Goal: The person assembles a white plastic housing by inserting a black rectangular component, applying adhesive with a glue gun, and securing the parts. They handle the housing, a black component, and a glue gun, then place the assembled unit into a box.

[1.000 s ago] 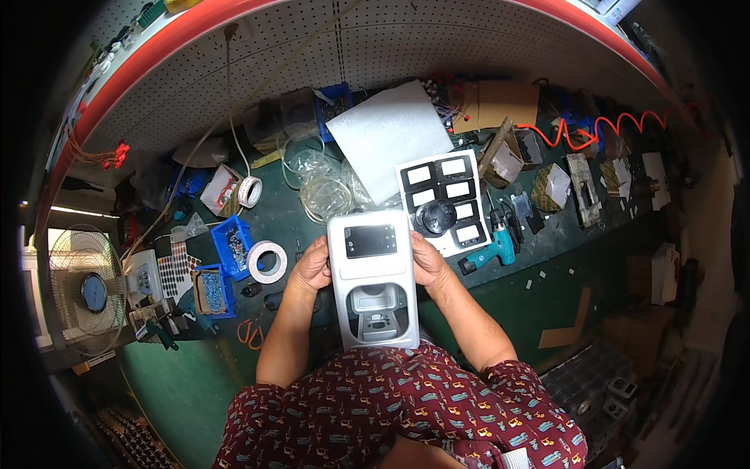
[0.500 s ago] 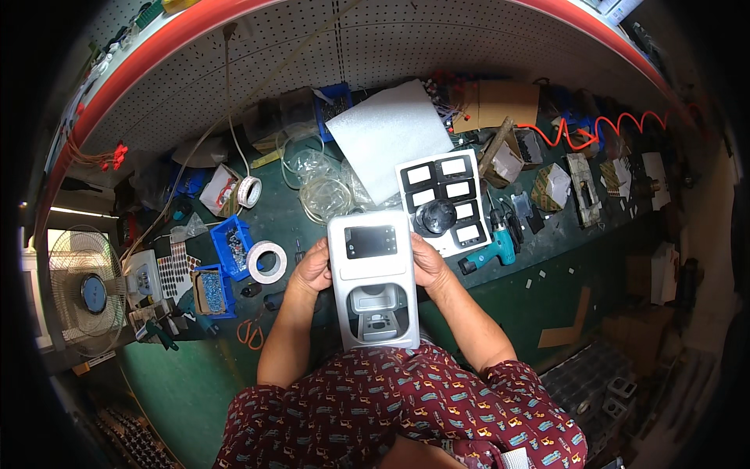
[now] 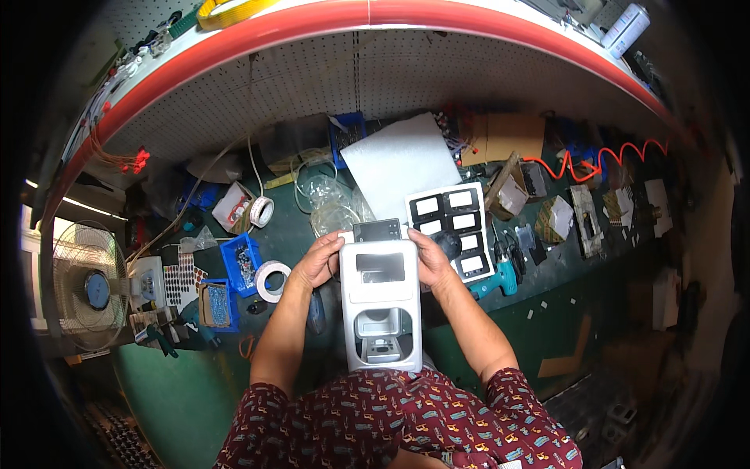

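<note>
Tape roll, fan, orange coiled hose

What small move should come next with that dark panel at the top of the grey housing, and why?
Probably press the dark panel down into the top of the grey housing. It sits at the housing's upper edge, seemingly not yet flush, with the left hand and right hand gripping either side there, fingertips near it.

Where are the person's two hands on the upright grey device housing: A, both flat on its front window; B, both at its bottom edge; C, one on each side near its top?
C: the left hand and right hand grip opposite sides of the grey device housing near its top.
</note>
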`<action>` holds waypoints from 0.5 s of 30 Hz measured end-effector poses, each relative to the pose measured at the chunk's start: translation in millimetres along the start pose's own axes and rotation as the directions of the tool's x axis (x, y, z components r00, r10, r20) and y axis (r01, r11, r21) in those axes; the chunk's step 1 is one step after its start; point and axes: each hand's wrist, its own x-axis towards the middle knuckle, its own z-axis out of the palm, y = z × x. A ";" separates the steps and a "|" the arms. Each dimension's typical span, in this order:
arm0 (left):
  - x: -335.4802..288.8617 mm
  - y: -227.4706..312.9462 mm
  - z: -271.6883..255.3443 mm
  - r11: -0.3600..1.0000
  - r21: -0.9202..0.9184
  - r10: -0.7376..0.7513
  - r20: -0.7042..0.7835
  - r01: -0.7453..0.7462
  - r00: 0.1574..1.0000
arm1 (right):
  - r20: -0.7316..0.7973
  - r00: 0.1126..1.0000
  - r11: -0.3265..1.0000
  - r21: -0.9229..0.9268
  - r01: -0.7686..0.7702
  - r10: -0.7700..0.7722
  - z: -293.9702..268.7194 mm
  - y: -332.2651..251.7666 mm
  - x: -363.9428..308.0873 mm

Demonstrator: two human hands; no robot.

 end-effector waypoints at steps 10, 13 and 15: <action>37.0 22.4 4.0 0.995 -0.100 0.035 0.122 -0.023 0.992 | 0.263 0.961 0.987 -0.106 0.121 -0.089 -0.7 -53.7 35.9; 35.5 34.0 -9.6 0.998 -0.066 0.033 0.241 -0.018 0.970 | 0.289 0.955 0.984 -0.131 0.117 -0.075 17.1 -60.2 37.1; 33.1 43.4 4.1 0.999 0.045 0.022 0.120 -0.028 0.992 | 0.310 0.948 0.984 -0.133 0.115 -0.069 19.0 -66.4 36.6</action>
